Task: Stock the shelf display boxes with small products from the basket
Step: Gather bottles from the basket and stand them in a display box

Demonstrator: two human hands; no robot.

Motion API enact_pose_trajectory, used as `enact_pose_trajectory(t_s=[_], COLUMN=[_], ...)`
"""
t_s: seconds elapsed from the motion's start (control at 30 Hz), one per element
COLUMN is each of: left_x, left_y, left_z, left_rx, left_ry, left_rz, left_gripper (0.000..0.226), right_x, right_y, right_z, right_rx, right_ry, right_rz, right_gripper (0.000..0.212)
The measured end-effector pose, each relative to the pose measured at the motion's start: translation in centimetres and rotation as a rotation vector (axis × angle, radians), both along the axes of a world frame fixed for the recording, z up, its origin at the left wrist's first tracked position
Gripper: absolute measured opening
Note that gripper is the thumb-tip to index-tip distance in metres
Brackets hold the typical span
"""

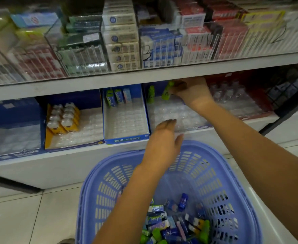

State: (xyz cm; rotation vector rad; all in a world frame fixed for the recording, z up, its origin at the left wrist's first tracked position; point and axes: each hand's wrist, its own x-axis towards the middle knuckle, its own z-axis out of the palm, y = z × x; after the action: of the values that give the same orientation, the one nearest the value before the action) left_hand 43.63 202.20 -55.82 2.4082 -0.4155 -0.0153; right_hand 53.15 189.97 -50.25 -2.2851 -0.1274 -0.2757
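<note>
Closest to us is the blue basket, which is also the biggest thing we see. At its bottom lies a heap of small products, well below both hands. Behind it runs the white shelf with a row of display boxes.

Our right hand reaches deep into one clear-bottomed box. Its fingers are closed on a green tube, tilted at the back of this box. We cannot tell if the tube touches the bottom. Just left of these fingers a second green tube stands in place.

Our left hand hovers between the basket and the front edge of the same box. Its fingers are straight and a little apart, and they hold nothing that we can see.

Further left of the fingers, the blue box has only three packs at its back. The yellow box has a small group of white and yellow pieces.

We judge the work to be at an early stage: most places in the boxes are empty, and many products lie in the basket.
</note>
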Motion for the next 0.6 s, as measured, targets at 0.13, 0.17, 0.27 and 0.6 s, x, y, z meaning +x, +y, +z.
enact_pose_trajectory(t_s=[0.13,0.17,0.27,0.6], left_x=[-0.2,-0.2,0.1,0.1], left_y=[-0.3,-0.2,0.0,0.3], left_z=[-1.7,-2.0,-2.5,-2.5], left_rx=[0.217,0.221,0.192,0.164], left_ry=[0.005,-0.002,-0.029,-0.02], left_rz=[-0.082,-0.087,-0.092,-0.141], left_gripper=[0.062,0.063,0.062,0.06], right_x=[3.3,3.7,4.6,5.2], right_y=[1.4,1.6,1.6,2.1], right_z=[-1.5,-1.9,-2.5,-1.6], right_rx=[-0.107,-0.154,-0.258,-0.375], right_ry=[0.099,0.114,0.157,0.296], right_rz=[0.005,0.019,0.059,0.082], right_gripper=[0.022,0.023,0.026,0.014])
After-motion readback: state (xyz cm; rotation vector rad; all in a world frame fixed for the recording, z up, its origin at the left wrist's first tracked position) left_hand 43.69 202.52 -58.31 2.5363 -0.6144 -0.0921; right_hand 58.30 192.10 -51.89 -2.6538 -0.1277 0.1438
